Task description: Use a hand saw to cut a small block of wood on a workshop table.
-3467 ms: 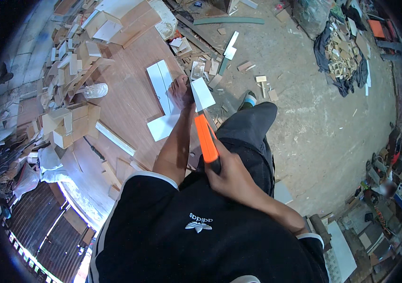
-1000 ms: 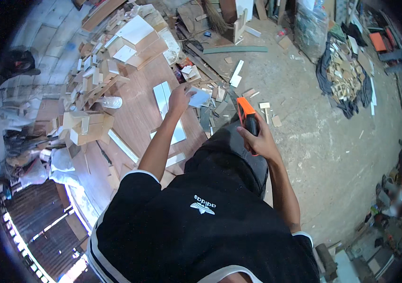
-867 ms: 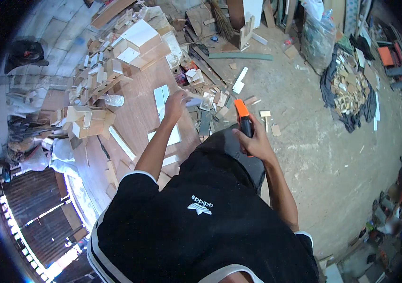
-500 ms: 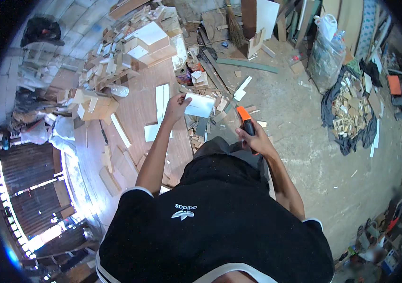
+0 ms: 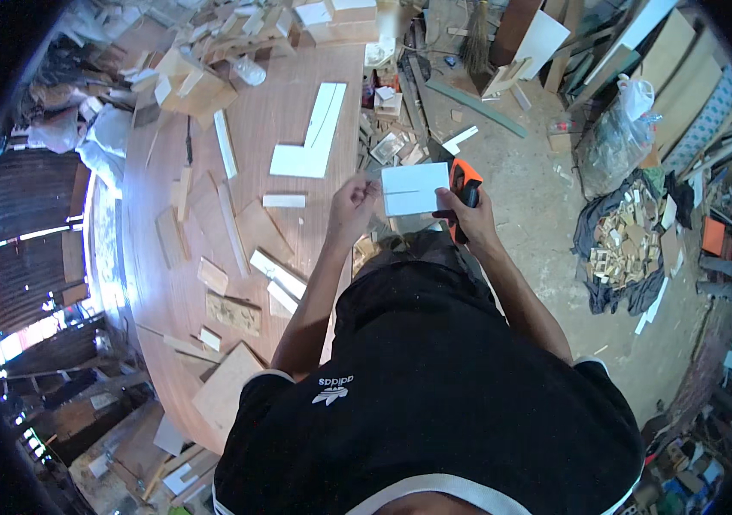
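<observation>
My right hand (image 5: 471, 216) is closed around the orange-and-black handle of what looks like a hand saw (image 5: 466, 172); its blade is hard to make out. The same hand's thumb presses on a small white board (image 5: 422, 178), holding it in front of the handle. A thin dark line runs inward from the board's left side. Beside that side, my left hand (image 5: 352, 209) has its fingers partly curled and smeared by motion, so I cannot tell whether they touch anything. An L-shaped white piece (image 5: 307, 159) lies on the wooden table (image 5: 276, 77) to the left.
Several wood offcuts (image 5: 233, 313) and white strips (image 5: 280, 273) lie about the table. A clear plastic bottle (image 5: 248, 70) lies near its far end. On the floor at right are a dark cloth heaped with scraps (image 5: 628, 236) and a full plastic sack (image 5: 610, 137). Boards (image 5: 701, 94) lean behind.
The white board has gone from my left hand to my right, which still holds the orange-handled tool. My left hand is now beside the board. The view has shifted, showing more of the table.
</observation>
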The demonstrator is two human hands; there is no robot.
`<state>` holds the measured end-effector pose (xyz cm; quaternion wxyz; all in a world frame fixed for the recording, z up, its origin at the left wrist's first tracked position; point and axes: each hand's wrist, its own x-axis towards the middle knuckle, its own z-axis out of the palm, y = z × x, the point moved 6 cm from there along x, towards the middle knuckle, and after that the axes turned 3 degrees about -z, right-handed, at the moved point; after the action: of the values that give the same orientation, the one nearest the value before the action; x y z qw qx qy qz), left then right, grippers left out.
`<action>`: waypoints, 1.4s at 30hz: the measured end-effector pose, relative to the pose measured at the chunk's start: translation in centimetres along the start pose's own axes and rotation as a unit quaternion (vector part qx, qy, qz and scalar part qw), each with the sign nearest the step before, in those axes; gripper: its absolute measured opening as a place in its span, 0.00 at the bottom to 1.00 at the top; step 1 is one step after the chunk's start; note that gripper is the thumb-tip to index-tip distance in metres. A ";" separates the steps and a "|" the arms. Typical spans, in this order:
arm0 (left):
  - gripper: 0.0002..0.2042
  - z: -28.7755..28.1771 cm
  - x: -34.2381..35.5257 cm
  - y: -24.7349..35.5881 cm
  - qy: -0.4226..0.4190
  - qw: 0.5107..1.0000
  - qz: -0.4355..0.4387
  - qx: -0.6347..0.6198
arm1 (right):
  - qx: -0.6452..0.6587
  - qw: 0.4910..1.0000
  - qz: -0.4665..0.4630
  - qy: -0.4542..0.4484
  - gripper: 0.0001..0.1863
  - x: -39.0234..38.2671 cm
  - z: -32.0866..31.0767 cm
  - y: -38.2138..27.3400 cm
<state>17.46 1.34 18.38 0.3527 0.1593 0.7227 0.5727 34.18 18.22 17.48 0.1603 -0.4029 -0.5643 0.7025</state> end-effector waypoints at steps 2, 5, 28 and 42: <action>0.30 -0.5 -2.8 4.5 0.020 0.998 0.065 -0.014 | 0.048 0.999 0.002 -0.004 0.13 -0.2 -0.1 0.6; 0.30 -3.5 -11.9 2.3 -0.175 0.962 0.169 -0.121 | 0.088 0.995 0.036 -0.042 0.17 0.0 0.7 1.4; 0.30 -7.2 -13.9 1.3 -0.132 0.956 -0.105 0.241 | 0.070 0.992 -0.007 -0.104 0.12 -0.4 4.8 -0.8; 0.23 -4.0 -9.8 -1.3 0.012 0.997 -0.060 0.056 | 0.086 0.990 0.040 -0.104 0.10 -3.9 7.2 -0.8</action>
<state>21.76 -8.15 20.74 0.3686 0.1284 0.7661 0.5106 31.04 11.08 19.99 0.1063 -0.3343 -0.4989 0.7925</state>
